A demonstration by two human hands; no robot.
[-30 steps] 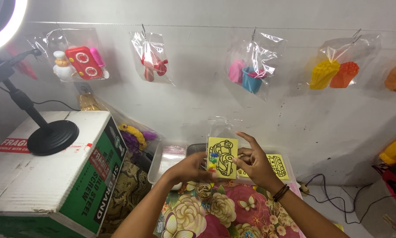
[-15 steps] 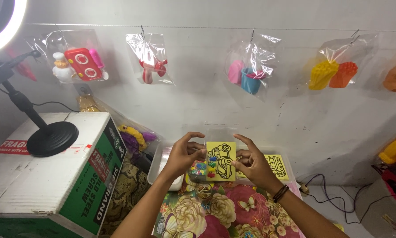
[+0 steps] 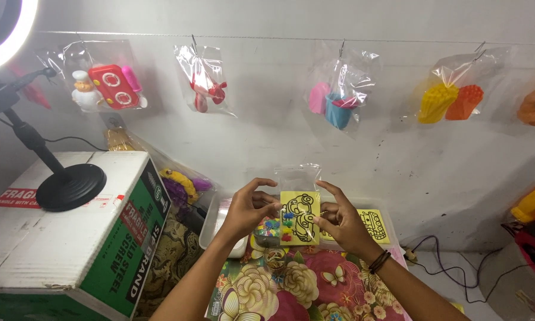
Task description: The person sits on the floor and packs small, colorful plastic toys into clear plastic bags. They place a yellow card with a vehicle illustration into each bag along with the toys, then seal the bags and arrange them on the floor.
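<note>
Both forearms reach forward, raised. The left hand (image 3: pixel 250 208) and right hand (image 3: pixel 341 220) face each other, fingers curled in a pinch, thumbs up.

Clear toy bags (image 3: pixel 339 83) hang along the wall, a white-green carton (image 3: pixel 71 238) stands left, and a clear packet with a yellow card (image 3: pixel 299 214) is held centrally.

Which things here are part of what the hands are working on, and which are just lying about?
In hand:
left hand
right hand
yellow picture card in a clear bag
small coloured bits

Lying about:
second yellow card
clear tray
cardboard box
lamp stand
hanging toy bags
</note>
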